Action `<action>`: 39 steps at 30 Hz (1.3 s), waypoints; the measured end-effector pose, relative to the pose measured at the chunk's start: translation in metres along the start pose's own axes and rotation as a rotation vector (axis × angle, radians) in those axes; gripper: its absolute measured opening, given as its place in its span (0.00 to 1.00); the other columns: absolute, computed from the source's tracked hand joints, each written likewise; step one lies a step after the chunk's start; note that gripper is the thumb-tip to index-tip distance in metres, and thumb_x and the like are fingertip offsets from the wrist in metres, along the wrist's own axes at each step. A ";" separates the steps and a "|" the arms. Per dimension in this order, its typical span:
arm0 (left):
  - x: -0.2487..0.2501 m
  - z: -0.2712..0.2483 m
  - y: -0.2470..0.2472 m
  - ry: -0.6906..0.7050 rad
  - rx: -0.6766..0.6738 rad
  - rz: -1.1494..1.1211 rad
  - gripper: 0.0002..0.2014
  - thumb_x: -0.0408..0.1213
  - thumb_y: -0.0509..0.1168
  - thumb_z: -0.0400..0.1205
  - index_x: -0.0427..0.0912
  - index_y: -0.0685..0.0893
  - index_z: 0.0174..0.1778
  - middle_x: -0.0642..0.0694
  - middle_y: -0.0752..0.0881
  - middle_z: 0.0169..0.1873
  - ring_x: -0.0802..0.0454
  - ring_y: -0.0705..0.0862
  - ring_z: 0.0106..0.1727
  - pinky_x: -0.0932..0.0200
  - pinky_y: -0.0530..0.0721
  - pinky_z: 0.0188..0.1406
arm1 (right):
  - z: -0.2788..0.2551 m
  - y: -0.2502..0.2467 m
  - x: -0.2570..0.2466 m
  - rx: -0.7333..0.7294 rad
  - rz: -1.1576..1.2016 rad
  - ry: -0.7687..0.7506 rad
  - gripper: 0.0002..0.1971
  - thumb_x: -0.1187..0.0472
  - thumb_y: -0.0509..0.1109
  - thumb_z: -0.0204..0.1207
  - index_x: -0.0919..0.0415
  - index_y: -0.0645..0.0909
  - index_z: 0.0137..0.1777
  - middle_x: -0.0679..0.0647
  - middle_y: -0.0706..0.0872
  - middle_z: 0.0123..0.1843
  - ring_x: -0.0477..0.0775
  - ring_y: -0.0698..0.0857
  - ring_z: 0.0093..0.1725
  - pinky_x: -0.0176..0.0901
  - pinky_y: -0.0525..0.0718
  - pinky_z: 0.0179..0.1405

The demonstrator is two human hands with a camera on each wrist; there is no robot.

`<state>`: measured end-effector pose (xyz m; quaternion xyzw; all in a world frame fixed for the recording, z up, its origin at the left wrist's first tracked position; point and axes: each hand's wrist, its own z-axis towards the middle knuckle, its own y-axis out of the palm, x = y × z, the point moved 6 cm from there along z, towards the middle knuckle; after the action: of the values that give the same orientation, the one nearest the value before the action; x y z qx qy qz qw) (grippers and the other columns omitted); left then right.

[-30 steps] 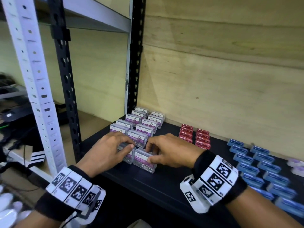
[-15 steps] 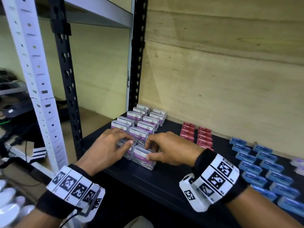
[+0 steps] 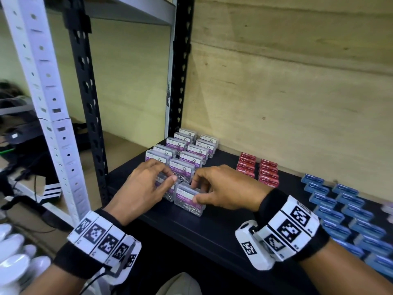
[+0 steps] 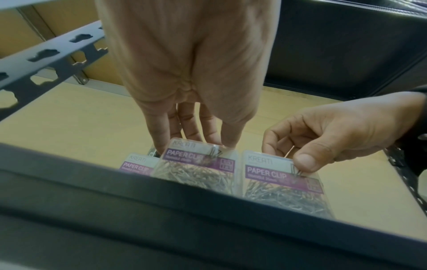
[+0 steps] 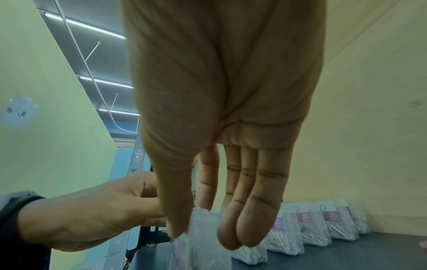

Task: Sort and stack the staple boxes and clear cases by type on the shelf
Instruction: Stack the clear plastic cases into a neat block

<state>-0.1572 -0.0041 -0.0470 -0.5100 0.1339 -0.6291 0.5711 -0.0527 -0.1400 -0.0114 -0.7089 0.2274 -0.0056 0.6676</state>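
Observation:
Clear paper-clip cases with purple labels stand in two rows (image 3: pixel 187 150) at the left of the black shelf (image 3: pixel 212 228). My left hand (image 3: pixel 163 176) grips the front case of the left row (image 3: pixel 171 191) from above, fingers behind and thumb in front; the left wrist view shows this hand (image 4: pixel 196 140) on that case (image 4: pixel 196 168). My right hand (image 3: pixel 196 191) pinches the top edge of the front case of the right row (image 3: pixel 188 204) between thumb and fingers; the hand (image 5: pixel 203 224) and case (image 5: pixel 203 237) also show in the right wrist view. Both cases stand on the shelf, side by side.
Red staple boxes (image 3: pixel 257 169) sit in two short rows mid-shelf. Blue staple boxes (image 3: pixel 340 207) fill the right end. A black upright post (image 3: pixel 85 92) and a white one (image 3: pixel 42 103) stand at the left. A wooden panel (image 3: pixel 297 103) backs the shelf.
Both hands stay on the same two front cases. Apart from a slight shift of the view, nothing has visibly moved.

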 end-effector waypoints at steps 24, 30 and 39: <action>-0.037 0.080 -0.036 -0.140 -0.273 0.311 0.13 0.52 0.61 0.85 0.57 0.83 0.63 0.50 0.80 0.63 0.54 0.75 0.57 0.55 0.74 0.62 | 0.078 -0.043 0.004 0.051 -0.121 0.005 0.11 0.48 0.74 0.78 0.47 0.82 0.57 0.45 0.86 0.52 0.48 0.85 0.51 0.43 0.81 0.49; -0.046 0.094 -0.025 -0.159 -0.414 0.330 0.11 0.48 0.65 0.84 0.55 0.87 0.60 0.51 0.86 0.59 0.54 0.83 0.55 0.57 0.79 0.57 | 0.100 -0.028 0.004 -0.043 -0.146 0.030 0.14 0.51 0.77 0.75 0.48 0.84 0.59 0.47 0.87 0.51 0.48 0.85 0.49 0.40 0.77 0.41; -0.028 0.087 -0.020 -0.113 -0.520 0.321 0.12 0.56 0.65 0.82 0.59 0.88 0.58 0.57 0.87 0.54 0.58 0.83 0.53 0.57 0.81 0.58 | 0.077 -0.026 0.013 -0.094 -0.112 0.065 0.13 0.50 0.77 0.76 0.48 0.85 0.58 0.43 0.85 0.48 0.47 0.84 0.49 0.43 0.79 0.49</action>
<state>-0.1048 0.0624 -0.0069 -0.6456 0.3373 -0.4464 0.5198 -0.0087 -0.0712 0.0011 -0.7505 0.2088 -0.0554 0.6246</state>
